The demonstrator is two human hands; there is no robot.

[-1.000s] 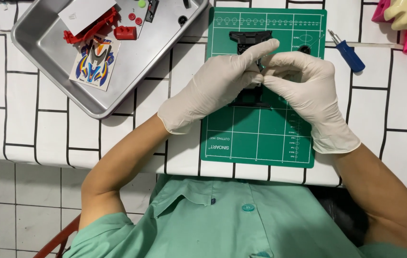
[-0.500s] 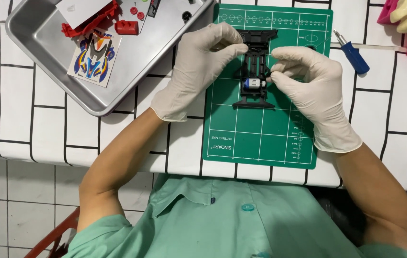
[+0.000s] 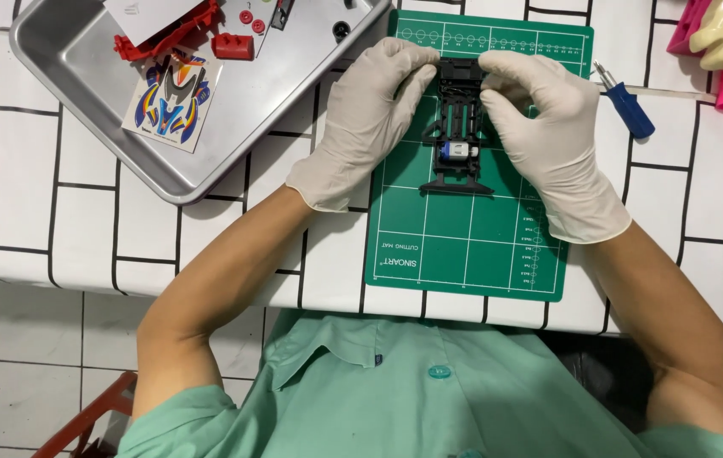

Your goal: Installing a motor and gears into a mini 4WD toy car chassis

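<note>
1. Counter covered in white with a black grid of lines like tile; pale floor tiles show below its near edge.
2. Green cutting mat with a white grid lies on the counter, straight in front of the person in a green shirt.
3. Black toy car chassis lies flat on the upper half of the mat, long axis running away from the person. Open frame of thin ribs, no wheels seen; near end flares into a wide flat bumper. A small silver motor with a blue end sits crosswise in the near part.
4. Left hand, in a pale glove, has its fingers pinched narrow on the far left corner of the chassis.
5. Right hand, gloved alike, has its fingers closed on the far right corner, palm lying beside the frame.
6. Steel tray sits to the left, touching the mat's corner; it holds red plastic parts and a colourful sticker sheet.
7. Blue-handled screwdriver lies just right of the mat.
8. Pink and cream toy at the far right corner.
</note>
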